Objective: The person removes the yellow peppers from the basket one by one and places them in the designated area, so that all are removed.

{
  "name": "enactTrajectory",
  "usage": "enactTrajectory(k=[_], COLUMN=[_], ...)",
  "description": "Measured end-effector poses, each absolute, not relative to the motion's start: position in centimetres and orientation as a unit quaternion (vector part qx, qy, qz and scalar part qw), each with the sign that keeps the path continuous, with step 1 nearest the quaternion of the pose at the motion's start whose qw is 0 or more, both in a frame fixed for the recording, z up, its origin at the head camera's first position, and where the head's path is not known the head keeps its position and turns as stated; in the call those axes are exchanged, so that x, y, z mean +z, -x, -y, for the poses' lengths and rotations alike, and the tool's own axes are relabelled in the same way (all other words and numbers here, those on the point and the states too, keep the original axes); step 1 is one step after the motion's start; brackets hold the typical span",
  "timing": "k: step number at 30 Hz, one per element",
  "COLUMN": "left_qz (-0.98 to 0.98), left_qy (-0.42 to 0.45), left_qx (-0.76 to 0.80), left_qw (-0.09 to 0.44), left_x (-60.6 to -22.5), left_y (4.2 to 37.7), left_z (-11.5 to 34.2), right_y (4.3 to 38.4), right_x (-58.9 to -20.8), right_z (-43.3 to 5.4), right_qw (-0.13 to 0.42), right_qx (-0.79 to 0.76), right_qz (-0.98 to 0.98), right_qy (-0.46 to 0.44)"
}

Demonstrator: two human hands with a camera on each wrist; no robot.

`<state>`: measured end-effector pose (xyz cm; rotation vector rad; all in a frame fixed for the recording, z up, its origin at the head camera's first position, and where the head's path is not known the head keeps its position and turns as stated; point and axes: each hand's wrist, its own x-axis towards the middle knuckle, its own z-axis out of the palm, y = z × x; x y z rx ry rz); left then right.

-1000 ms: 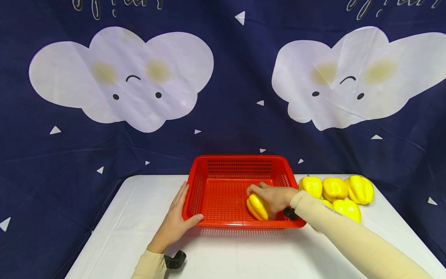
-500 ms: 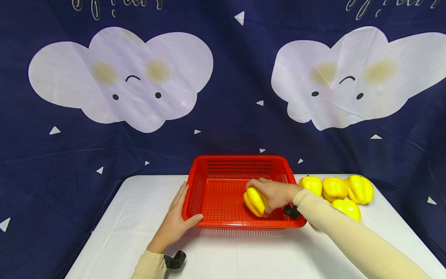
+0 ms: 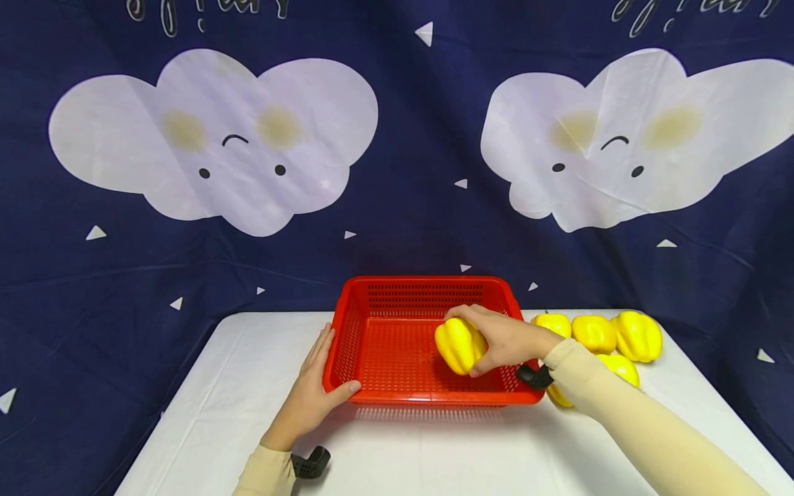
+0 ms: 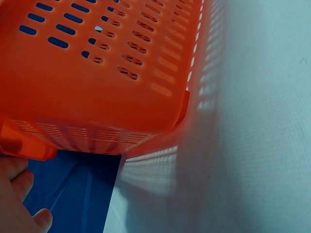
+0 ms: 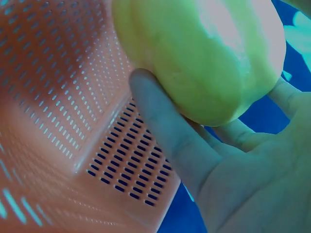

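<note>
In the head view my right hand (image 3: 499, 337) grips a yellow bell pepper (image 3: 457, 346) over the right part of the red basket (image 3: 397, 397). The right wrist view shows the pepper (image 5: 204, 63) close up, with the thumb (image 5: 160, 116) along one side and fingers on the other. My left hand (image 3: 310, 393) rests against the basket's front left corner, its fingers straight along the left side and its thumb on the front rim. Part of the left hand (image 4: 14, 194) shows at the lower left of the left wrist view, beside the basket.
Several more yellow bell peppers (image 3: 594, 335) lie on the white table (image 3: 422, 455) right of the basket, some partly covered by the right forearm. A dark blue cloth (image 3: 428, 138) with cloud faces hangs behind the table.
My right hand has raised the bell pepper from low in the basket, moving it up and slightly away from the front rim. My left hand has stayed in place.
</note>
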<state>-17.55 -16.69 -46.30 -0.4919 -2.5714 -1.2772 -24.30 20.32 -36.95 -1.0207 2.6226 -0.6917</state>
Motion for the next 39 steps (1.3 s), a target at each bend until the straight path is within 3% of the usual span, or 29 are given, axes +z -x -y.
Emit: enactTrajectory(k=[20, 39], left_qz=[0.878, 0.878], left_qy=[0.166, 0.167], left_qx=[-0.433, -0.435], left_qw=[0.116, 0.111], left_x=[-46.2, -46.4], left_y=[17.5, 17.6], left_z=[16.7, 16.8], right_y=[22.6, 20.4], right_x=[-36.5, -36.7], right_z=[-23.9, -28.3], right_qw=[0.023, 0.006], right_qx=[-0.284, -0.339], right_qz=[-0.896, -0.894], right_qy=[0.340, 0.294])
